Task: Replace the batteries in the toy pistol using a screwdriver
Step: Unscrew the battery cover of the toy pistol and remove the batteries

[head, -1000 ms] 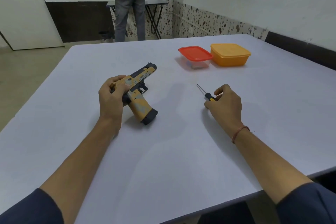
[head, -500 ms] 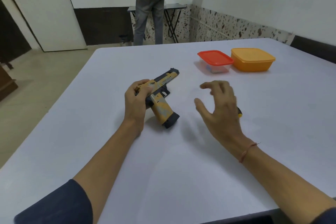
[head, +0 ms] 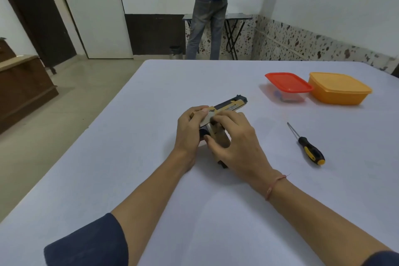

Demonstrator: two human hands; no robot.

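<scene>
The orange-and-black toy pistol [head: 232, 106] rests on the white table [head: 151, 179], barrel pointing away to the right. My left hand [head: 189, 130] grips its rear end. My right hand [head: 235, 138] lies over the grip, fingers curled around it, hiding most of the handle. The screwdriver [head: 308, 149], with a black and yellow handle, lies free on the table to the right of my right hand, tip pointing away.
A red-lidded clear box [head: 288, 86] and an orange box [head: 339, 88] stand at the back right of the table. A person [head: 210, 11] stands with their back turned by a small folding table beyond. The table's left edge runs diagonally.
My right hand let go of the screwdriver, left it on the table and moved left onto the pistol's grip. The left hand kept its hold on the pistol.
</scene>
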